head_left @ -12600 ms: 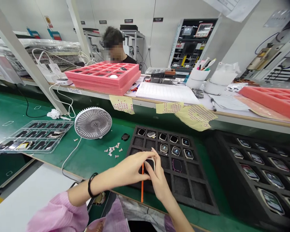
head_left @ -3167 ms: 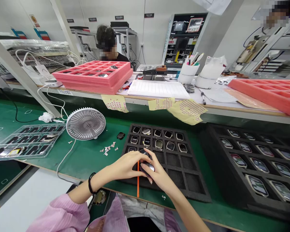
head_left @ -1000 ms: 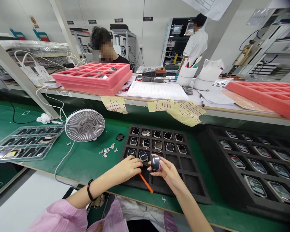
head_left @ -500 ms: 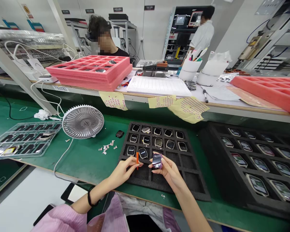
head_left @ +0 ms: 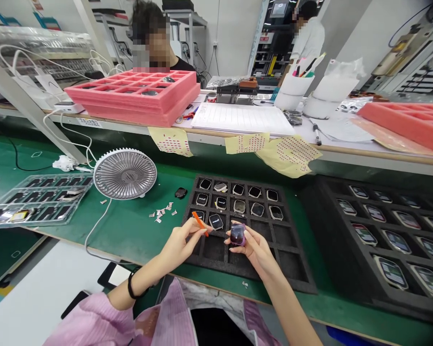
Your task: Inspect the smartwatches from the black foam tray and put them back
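Observation:
Pinched in my left hand [head_left: 184, 240] is a thin orange tool [head_left: 199, 222], tilted over the front left of the black foam tray [head_left: 216, 270]. My right hand [head_left: 254, 247] grips a dark, shiny watch piece with a purple edge [head_left: 237, 234] by its sides, above the tray. The two hands are a short way apart, and the tool does not touch the piece. Square watch faces, such as a lit one [head_left: 216, 221], sit in the tray's back rows; several front compartments hold nothing.
A round fan [head_left: 125, 174] stands left of the tray, with small scraps [head_left: 162, 211] and a dark watch case [head_left: 181, 192] between. A larger black tray of watches [head_left: 332, 269] lies right. Pink foam trays [head_left: 130, 103] rest on the shelf; a person [head_left: 155, 41] sits behind.
The orange tool has gone from upright to slanted in my left hand. My right hand has turned the watch piece slightly. The whole view has shifted a little.

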The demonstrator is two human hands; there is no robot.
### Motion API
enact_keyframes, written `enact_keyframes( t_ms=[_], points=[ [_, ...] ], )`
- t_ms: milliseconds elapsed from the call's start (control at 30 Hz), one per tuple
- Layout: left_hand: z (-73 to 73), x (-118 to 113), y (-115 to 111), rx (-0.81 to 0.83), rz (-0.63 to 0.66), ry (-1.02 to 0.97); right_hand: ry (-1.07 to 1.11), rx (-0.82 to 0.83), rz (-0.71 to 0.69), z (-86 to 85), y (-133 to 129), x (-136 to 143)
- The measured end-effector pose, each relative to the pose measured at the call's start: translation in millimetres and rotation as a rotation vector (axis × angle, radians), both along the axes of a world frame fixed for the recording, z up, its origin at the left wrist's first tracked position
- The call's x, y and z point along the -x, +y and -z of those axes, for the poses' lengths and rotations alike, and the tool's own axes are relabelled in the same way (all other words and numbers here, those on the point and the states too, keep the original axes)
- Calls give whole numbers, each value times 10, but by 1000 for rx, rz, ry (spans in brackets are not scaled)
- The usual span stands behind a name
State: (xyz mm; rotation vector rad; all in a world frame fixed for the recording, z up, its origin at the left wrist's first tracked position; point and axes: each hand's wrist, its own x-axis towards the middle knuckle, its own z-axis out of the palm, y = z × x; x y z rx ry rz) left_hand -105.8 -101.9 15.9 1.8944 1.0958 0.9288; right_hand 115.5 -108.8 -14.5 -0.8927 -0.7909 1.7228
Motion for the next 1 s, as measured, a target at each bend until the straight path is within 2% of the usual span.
enact_keyframes(
  t_ms=[167, 333, 500, 667, 867, 1000],
  points=[
    [55, -16, -1, -12, 77, 90, 4, 3, 9, 5, -3, 0],
    [-8, 24, 6, -28, -18, 14, 12, -4, 6, 8, -10, 1],
    [86, -9, 20, -152, 23, 189, 42, -7, 11, 16, -8, -1],
    [-2, -3, 8, -254, -49, 236, 54, -14, -2, 3, -7, 2],
    [132, -40, 27, -205, 19, 288, 67, -10, -1, 4, -5, -2],
    [92, -27, 25, -224, -21, 271, 65, -10, 0, 11, 0, -2]
  ],
)
